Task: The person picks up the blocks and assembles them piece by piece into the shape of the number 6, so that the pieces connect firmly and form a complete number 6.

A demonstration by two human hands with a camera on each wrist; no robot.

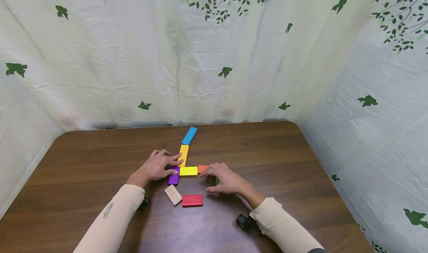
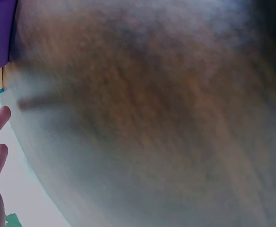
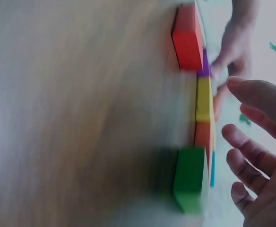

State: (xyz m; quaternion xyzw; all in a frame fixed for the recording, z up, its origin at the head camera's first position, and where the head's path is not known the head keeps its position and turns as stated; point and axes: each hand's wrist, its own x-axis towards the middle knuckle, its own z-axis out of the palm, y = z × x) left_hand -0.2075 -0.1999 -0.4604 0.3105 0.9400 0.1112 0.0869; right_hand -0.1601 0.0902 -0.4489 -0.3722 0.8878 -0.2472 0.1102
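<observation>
My left hand point(image 1: 157, 166) has its fingertips on an amber block point(image 1: 184, 149) and its thumb on a purple block point(image 1: 173, 180). A yellow block point(image 1: 188, 171) extends right from the purple one, followed by an orange block point(image 1: 202, 168). Over the right end of this row hovers my right hand point(image 1: 224, 179), its fingers spread and loosely bent. It partly hides a green block point(image 3: 190, 177), which the right wrist view shows standing at the orange block's end with the fingers apart from it. A blue block point(image 1: 189, 135) continues beyond the amber one.
Nearer to me, a beige block point(image 1: 173, 195) lies askew, its corner close to a red block point(image 1: 192, 200). All lie on a brown wooden table point(image 1: 100, 164). Behind the table and along its sides hangs a pale curtain point(image 1: 133, 59) with leaf prints.
</observation>
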